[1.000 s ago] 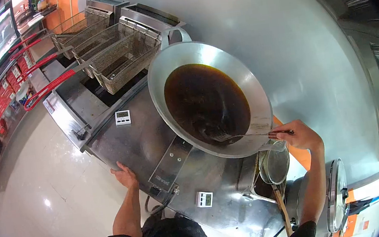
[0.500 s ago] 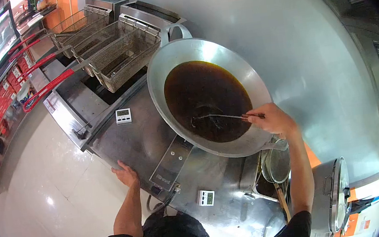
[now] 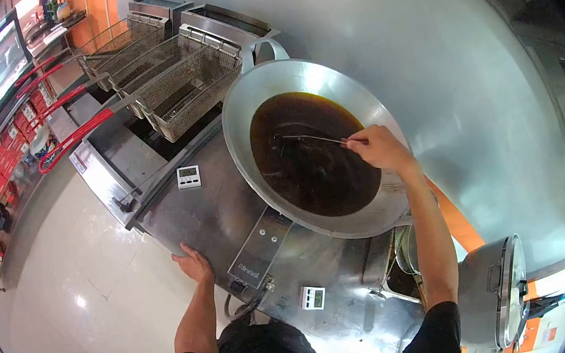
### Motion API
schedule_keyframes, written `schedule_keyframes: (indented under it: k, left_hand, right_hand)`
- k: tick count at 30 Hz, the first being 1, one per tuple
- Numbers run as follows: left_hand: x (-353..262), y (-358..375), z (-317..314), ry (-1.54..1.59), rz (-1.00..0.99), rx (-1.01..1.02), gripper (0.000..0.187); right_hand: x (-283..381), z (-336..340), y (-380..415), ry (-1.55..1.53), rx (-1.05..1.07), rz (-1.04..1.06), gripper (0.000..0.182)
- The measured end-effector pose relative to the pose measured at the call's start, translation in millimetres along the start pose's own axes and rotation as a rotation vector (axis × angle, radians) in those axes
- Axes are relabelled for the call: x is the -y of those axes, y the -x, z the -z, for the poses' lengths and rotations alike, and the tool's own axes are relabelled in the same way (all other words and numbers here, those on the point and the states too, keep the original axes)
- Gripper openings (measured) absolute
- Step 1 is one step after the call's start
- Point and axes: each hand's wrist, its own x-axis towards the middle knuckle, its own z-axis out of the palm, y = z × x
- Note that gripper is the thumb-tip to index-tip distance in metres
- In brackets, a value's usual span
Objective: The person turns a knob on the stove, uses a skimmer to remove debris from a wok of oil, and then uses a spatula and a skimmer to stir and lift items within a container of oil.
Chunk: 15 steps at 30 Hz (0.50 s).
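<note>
A wide metal wok (image 3: 246,170) holds dark brown liquid (image 3: 319,186), probably oil, with ripples on its surface. My right hand (image 3: 381,148) reaches over the wok's right side, fingers closed round the end of a thin metal utensil (image 3: 316,137). The far end of that utensil dips into the liquid, so its exact kind cannot be made out. At the front edge of the steel counter (image 3: 185,213), my left hand (image 3: 195,265) rests with fingers apart, holding nothing.
Wire fryer baskets (image 3: 191,92) with red handles sit over the fryer at the back left. Two small white timers, one left (image 3: 188,177) and one in front (image 3: 313,298), lie on the counter. A large lidded pot (image 3: 486,285) stands at the right.
My right hand has moved up and slightly left, away from the wok's near rim. The utensil has swept through the liquid toward the far side. My left hand stays at the counter edge.
</note>
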Motion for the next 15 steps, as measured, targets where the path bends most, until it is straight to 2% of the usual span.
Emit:
schedule_keyframes:
  k: [2,11,15]
  left_hand:
    - [-0.7,-0.4,0.9,-0.003,0.008,0.003,0.067]
    - [3.0,-0.7,-1.1,0.012,-0.001,0.010,0.069]
    - [0.0,0.0,-0.6,-0.004,-0.008,-0.011,0.069]
  right_hand:
    - [-4.6,-6.4,-6.7,-0.044,-0.101,0.048,0.023]
    - [-13.9,-38.2,-16.7,0.047,-0.290,0.033,0.024]
    - [-31.7,-50.2,-13.0,0.062,-0.281,0.016,0.025]
